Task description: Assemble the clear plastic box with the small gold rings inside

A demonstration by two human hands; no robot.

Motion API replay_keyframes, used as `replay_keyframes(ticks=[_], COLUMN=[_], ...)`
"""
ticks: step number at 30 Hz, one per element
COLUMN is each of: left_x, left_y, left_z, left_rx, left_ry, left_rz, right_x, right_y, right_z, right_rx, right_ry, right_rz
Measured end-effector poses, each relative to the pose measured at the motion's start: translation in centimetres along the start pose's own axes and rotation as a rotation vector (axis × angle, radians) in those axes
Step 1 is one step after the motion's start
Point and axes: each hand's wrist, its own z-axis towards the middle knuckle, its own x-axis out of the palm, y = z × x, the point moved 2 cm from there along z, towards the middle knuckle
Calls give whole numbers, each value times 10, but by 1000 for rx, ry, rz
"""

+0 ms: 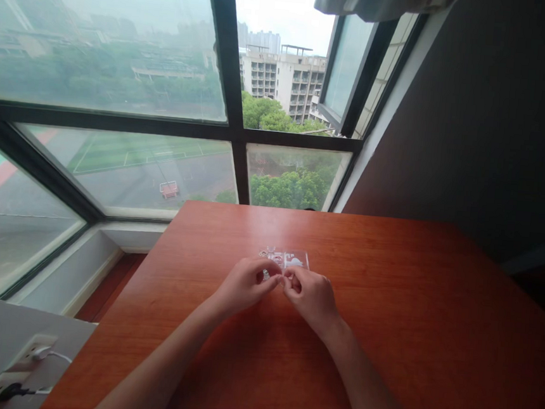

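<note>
My left hand [248, 284] and my right hand [311, 295] meet above the middle of a reddish-brown wooden table [389, 291]. Thumb and forefinger of each are pinched together, and the fingertips almost touch. Whatever sits between them is too small to make out. Just beyond the fingers lies a clear, flat piece [302, 258] with white and dark printed shapes, perhaps a plastic sheet or case. Small clear and reddish bits show at its left part. My hands cover its near edge.
A dark-framed window [238, 131] runs behind the table, with one pane [348, 71] swung outward at the right. Low on the left wall, a power socket [30, 355] holds plugs with cords. A dark wall [480, 121] stands to the right.
</note>
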Motion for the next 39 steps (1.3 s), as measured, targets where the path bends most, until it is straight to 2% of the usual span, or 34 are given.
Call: replay_keyframes(ticks=[7,13,18,29,35,39], left_x=[6,3,2,5,5,-3], left_y=[3,2,2,15,17,15], left_z=[1,1,2,3,1,1], left_rx=[-35,-35,-21,9,-8,-16], left_ry=[8,-15,-37,-101,-127,-144], left_rz=[-75,-65,-58,136,233,239], right_x=[0,2,0,0,2,3], right_y=[1,0,2,-4,-2,2], right_z=[0,0,0,1,0,0], right_rx=[-19,-25,-18,5,-15,-57], right_ry=[-71,-51,-30,-51,18,111], right_rz=[37,171,191,139,69,40])
